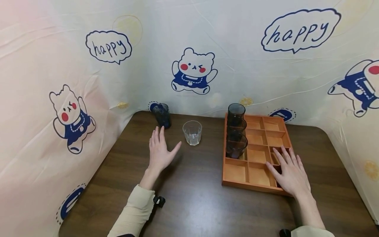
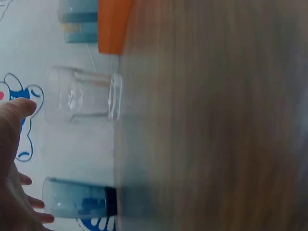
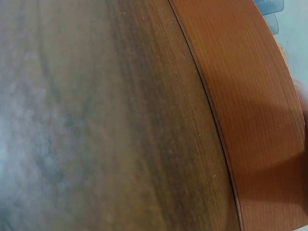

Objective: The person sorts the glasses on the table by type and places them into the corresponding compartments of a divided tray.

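My left hand (image 1: 161, 149) is over the table with its fingers spread and thumb out, holding nothing. Just beyond its fingertips stands a tall dark glass (image 1: 162, 115); in the left wrist view the same dark glass (image 2: 79, 198) appears beside the fingers. A short clear glass (image 1: 192, 133) stands upright to the right of the thumb. My right hand (image 1: 293, 174), fingers spread, lies over the front right part of an orange wooden compartment tray (image 1: 237, 182). Several dark glasses (image 1: 237, 148) stand in a row in the tray's left column.
A dark wooden table (image 1: 189, 204) carries everything. Behind it and along the sides hangs a pale printed cloth (image 1: 231, 65) with bears and lettering. The tray's wooden side wall (image 3: 255, 120) fills the right of the right wrist view.
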### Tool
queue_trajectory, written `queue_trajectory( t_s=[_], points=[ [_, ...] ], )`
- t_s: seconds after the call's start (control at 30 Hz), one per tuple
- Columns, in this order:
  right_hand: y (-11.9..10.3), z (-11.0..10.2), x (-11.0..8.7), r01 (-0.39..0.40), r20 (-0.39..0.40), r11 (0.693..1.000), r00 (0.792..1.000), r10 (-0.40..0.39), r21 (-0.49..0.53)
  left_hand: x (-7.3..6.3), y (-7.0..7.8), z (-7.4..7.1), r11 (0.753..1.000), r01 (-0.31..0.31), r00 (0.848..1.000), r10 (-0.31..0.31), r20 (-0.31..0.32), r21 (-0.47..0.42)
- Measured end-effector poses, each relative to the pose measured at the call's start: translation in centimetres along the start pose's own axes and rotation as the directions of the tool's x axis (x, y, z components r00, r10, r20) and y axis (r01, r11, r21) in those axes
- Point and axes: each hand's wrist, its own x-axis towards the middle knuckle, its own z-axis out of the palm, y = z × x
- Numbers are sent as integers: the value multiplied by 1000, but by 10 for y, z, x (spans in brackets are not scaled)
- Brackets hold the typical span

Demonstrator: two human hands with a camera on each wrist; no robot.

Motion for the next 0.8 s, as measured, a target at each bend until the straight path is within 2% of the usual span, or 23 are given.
queue_trajectory(
  t_s=[0.13, 0.47, 0.53, 0.63, 0.73, 0.8],
  points=[
    [0, 0, -1, 1, -4, 1000, 1000, -1, 2, 10, -9, -4, 998, 55, 997, -55, 47, -4],
    [2, 1, -2, 8, -9, 1000, 1000, -8, 7, 44, -32, -1, 991, 129, 989, -127, 73, -24],
    [2, 1, -2, 10, -15, 1000, 1000, -10, 7, 55, -41, 4, 988, 147, 987, -142, 79, -49],
    [2, 1, -2, 9, -18, 1000, 1000, -9, 5, 75, -71, 26, 984, 157, 987, -152, 59, -88],
    [2, 1, -1, 7, -14, 1000, 1000, -7, 8, 93, -98, 48, 983, 166, 985, -163, 48, -83],
    [2, 1, -1, 6, -11, 1000, 1000, -6, 9, 97, -96, 48, 981, 181, 982, -176, 62, -76]
  ],
)
